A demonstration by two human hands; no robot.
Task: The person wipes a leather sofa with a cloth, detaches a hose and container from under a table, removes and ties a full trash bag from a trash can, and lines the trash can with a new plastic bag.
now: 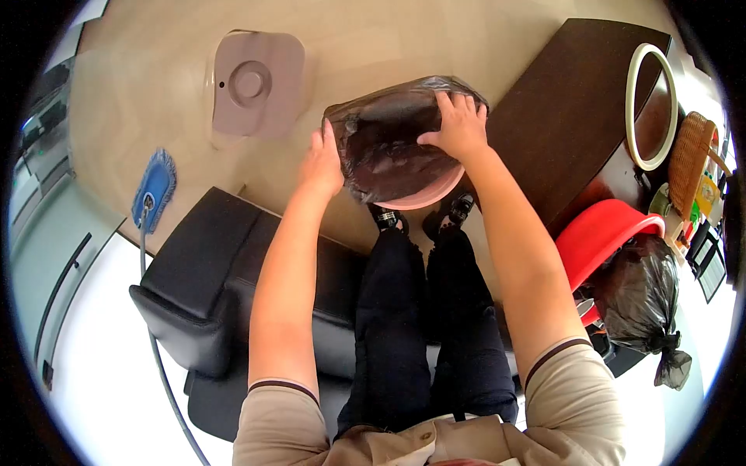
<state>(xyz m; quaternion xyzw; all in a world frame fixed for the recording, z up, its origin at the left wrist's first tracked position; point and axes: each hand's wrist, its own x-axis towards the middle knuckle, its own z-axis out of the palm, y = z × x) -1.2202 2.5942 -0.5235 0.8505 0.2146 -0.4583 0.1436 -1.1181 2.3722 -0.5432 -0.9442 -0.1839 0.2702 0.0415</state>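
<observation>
A dark, thin plastic bag (388, 155) lines a pink bin (423, 194), whose curved edge shows at the side nearest my feet. The bag is folded over the rest of the rim. My left hand (322, 163) is at the bin's left side, its fingers closed on the bag's edge. My right hand (462, 128) lies on the bag at the right side of the opening, thumb and fingers spread apart, palm down. The inside of the bin is dark and its bottom cannot be made out.
A mauve square lid (256, 85) lies on the floor. Around me are a blue mop (155, 190), a black sofa (210, 256), a dark wooden table (567, 109) with a cream ring (633, 109), a red basin (598, 233), a tied black bag (641, 295) and a wicker basket (691, 159).
</observation>
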